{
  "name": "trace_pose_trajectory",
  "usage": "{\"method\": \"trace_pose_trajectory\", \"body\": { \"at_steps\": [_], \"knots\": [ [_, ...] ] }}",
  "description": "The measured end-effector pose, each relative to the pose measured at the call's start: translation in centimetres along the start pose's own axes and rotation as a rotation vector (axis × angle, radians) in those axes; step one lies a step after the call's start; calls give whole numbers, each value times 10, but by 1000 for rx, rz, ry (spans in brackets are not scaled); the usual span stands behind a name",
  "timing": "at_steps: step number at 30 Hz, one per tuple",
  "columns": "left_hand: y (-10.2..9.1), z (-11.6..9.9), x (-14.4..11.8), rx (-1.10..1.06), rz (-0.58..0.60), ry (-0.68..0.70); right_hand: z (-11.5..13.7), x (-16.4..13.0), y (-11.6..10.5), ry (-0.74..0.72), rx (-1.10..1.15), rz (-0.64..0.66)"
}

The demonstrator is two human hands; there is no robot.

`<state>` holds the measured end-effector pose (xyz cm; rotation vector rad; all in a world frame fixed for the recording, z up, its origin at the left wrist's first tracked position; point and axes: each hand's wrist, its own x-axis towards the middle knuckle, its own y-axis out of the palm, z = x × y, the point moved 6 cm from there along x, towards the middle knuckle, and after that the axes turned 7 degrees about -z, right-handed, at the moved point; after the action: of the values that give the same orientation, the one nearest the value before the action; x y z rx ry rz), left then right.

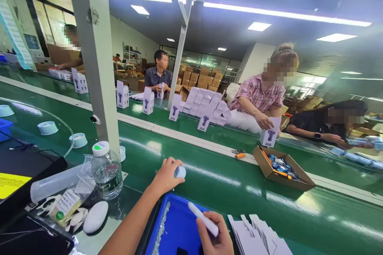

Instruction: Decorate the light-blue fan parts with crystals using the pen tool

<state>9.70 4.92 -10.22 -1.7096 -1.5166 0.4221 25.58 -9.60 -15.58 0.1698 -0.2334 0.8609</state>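
Gripping a light-blue round piece (180, 172) over the green belt (254, 215), a worker's left hand (168, 173) had its fingers curled about the side, apparently to steady the part while leaving one end exposed. The right hand (216, 234) pinched a slim white stick (202, 217) between thumb and fingers near its lower end, its tip angled up toward the far left; the hold seemed meant to keep most of the length free. Beneath the stick sat a blue tray (179, 223), pale scraps along its left side, probably set there for short reaches. Flattened white cartons (254, 237) lay overlapping just right of it, seemingly handy to that arm. At left, a clear bottle (107, 177) stood upright on the counter (118, 217), perhaps to stay off the belt. From where I stood, light-blue cups (78, 140) sat spaced along the green surface, while beyond them printed white boxes (205, 121) stood in a loose row, likely so each could be picked up singly. An open cardboard box (290, 183) of blue and orange items rested across from a co-worker (257, 93) in a checked shirt, who held another printed box (271, 133).
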Motion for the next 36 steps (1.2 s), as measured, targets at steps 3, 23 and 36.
{"method": "trace_pose_trajectory", "body": {
  "at_steps": [3, 23, 36],
  "knots": [
    [18, 6, 0, 12, 30, 26, 7, -2, 11, 34, 17, 150],
    [-79, 111, -8, 276, -397, -753, 4, -15, 22, 109, -71, 426],
    [-60, 89, 11, 165, -236, -527, 38, 8, -13, -251, -394, 88]
  ]
}}
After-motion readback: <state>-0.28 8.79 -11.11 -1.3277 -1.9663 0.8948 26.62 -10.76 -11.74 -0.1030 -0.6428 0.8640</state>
